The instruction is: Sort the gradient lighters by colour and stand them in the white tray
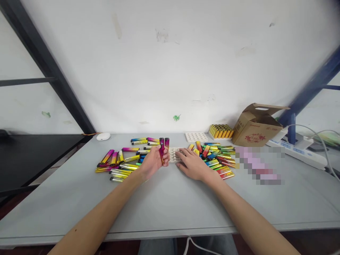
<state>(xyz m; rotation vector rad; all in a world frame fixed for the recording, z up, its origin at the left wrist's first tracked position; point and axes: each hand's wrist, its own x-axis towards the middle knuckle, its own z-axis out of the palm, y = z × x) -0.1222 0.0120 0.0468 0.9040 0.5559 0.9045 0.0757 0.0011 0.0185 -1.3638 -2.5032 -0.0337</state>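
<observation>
My left hand point(152, 162) is closed around purple lighters point(162, 150), held upright above the table's middle. Right beside them lies a white tray with round holes point(173, 154), partly hidden by both hands. My right hand point(191, 163) rests palm down over the tray's right part, fingers spread, with no object visible in it. Left of my left hand is a loose pile of purple, yellow and silver lighters point(127, 166). Right of my right hand lie more lighters point(225, 162) in red, yellow, green and blue.
Against the wall stand another white holed tray point(196, 137) and a tray filled with upright gold lighters point(221, 131). An open cardboard box point(256, 129) is to their right, near a power strip point(300, 152). A white case point(103, 136) sits at the back left.
</observation>
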